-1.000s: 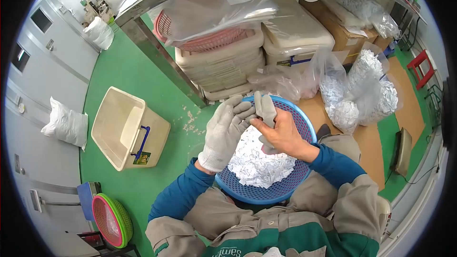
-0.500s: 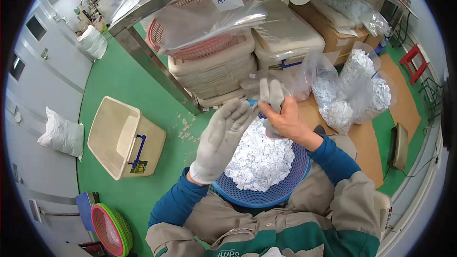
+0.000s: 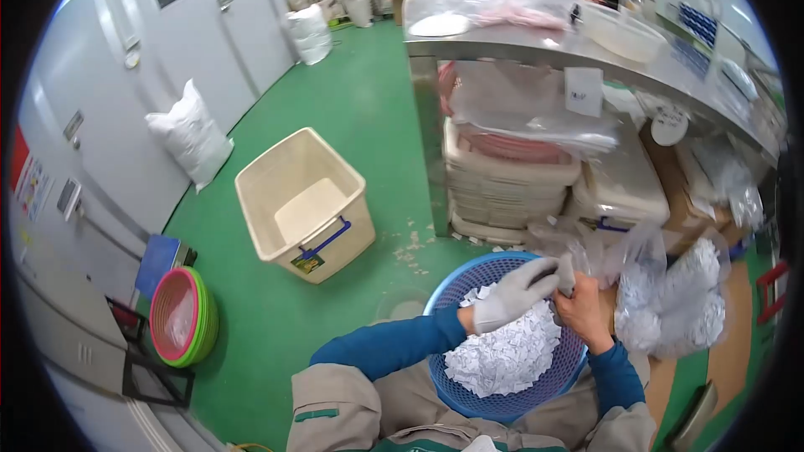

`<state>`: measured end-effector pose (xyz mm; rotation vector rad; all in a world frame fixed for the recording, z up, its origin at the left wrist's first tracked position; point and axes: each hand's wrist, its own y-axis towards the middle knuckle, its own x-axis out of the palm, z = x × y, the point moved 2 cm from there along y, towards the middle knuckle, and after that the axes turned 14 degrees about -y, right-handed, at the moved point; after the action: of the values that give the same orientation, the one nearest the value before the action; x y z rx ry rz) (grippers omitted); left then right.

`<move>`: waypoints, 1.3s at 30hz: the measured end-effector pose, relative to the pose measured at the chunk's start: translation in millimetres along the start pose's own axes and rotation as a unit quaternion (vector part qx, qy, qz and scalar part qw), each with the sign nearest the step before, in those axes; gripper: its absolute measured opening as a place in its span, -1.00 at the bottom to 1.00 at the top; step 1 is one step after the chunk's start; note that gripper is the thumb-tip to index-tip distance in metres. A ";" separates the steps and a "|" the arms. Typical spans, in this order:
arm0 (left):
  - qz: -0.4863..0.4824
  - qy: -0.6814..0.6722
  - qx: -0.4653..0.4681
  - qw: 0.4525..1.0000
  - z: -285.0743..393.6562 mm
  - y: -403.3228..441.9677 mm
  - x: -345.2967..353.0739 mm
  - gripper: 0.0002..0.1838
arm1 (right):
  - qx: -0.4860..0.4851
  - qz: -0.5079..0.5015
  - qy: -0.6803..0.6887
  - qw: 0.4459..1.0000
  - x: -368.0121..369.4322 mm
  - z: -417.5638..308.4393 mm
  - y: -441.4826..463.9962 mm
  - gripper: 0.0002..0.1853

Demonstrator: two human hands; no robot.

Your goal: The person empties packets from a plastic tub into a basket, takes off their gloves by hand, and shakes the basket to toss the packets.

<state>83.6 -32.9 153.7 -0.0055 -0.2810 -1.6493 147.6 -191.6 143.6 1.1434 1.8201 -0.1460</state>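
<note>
My left hand, in a grey-white knit glove, reaches over a blue mesh basket. Its fingers are bent together against a loose glove. My bare right hand grips that loose glove from the other side, and the two hands meet above the basket's far right part. Part of the glove is hidden between them, and the fingertips are slightly blurred. Below, a heap of small white paper-like pieces fills the basket, which sits between my legs.
An open cream bin stands on the green floor to the left. Nested green and pink baskets are at lower left. A metal table has stacked tubs beneath it. Filled clear bags lie to the right.
The view has swung left, bringing more of the doors and floor into sight. My left hand, earlier spread with its palm showing, has turned over and its fingers have closed in toward the loose glove.
</note>
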 end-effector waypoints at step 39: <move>-0.102 0.182 0.049 0.977 -0.7 -25.5 -0.9 -0.59 | 0.152 0.059 0.140 0.977 28.6 -4.9 -40.6 -0.83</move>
<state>58.7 -30.3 148.3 0.4077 -0.0833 -1.8013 110.7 -193.3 110.1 1.5481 2.0156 -0.2070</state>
